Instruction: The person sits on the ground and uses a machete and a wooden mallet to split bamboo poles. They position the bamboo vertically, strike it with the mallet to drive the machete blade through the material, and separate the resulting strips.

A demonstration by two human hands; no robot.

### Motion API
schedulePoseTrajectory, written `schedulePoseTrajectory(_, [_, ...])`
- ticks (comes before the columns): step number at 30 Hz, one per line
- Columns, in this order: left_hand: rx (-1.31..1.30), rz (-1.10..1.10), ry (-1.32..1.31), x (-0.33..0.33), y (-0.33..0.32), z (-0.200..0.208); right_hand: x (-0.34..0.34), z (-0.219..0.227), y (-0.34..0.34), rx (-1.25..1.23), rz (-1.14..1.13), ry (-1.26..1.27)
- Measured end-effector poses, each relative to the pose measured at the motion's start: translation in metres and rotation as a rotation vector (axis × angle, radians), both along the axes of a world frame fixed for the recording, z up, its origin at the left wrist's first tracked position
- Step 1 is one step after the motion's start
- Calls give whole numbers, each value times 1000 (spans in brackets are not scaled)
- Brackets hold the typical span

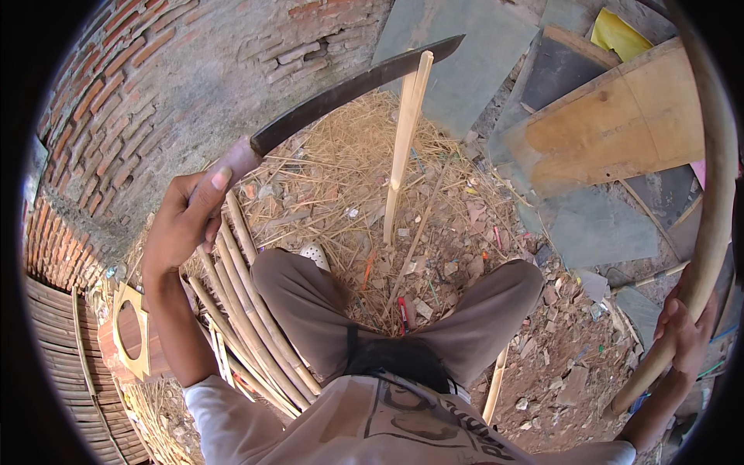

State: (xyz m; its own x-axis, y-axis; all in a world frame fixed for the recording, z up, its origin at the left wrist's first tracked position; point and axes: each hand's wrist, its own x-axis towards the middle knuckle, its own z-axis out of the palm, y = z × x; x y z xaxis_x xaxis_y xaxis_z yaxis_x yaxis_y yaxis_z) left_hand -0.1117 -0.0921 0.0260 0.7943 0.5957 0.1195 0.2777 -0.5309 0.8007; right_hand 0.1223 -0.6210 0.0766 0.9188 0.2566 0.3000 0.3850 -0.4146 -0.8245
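My left hand (180, 218) is closed round the pale handle of a machete (341, 97), its thumb lying along the grip. The dark, curved blade reaches up to the right and crosses the top of an upright pale split stick (405, 136). One strip of the stick shows on each side of the blade, so the blade seems to sit in the split. At the far right my right hand (686, 337) wraps round a thick, smooth wooden pole (701, 225), which looks like bamboo. The pole's upper end runs out of view.
Several bamboo poles (246, 287) lie beside my left leg. A brick wall (116, 116) rises at the left. Straw (325, 170) and rubble cover the ground ahead, with a red marker-like object (403, 314) between my legs. Boards (628, 116) and grey sheets (601, 225) lie at the right.
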Motion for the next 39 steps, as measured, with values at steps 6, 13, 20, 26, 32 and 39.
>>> schedulePoseTrajectory(6, [-29,14,-12,-13,6,-4,22,-29,19,37,111,-86])
schedulePoseTrajectory(13, [7,89,121,-5,-3,-2,4,-56,28,-311,195,490])
schedulePoseTrajectory(20, [11,46,105,-13,0,-13,10,-14,5,184,136,-76])
schedulePoseTrajectory(26, [23,84,131,0,-7,-7,-11,-98,41,-290,259,625])
schedulePoseTrajectory(32, [42,62,215,-1,-7,-18,-11,-56,23,-127,48,448])
schedulePoseTrajectory(39, [-2,60,190,-7,-7,-34,2,-32,46,313,86,-5])
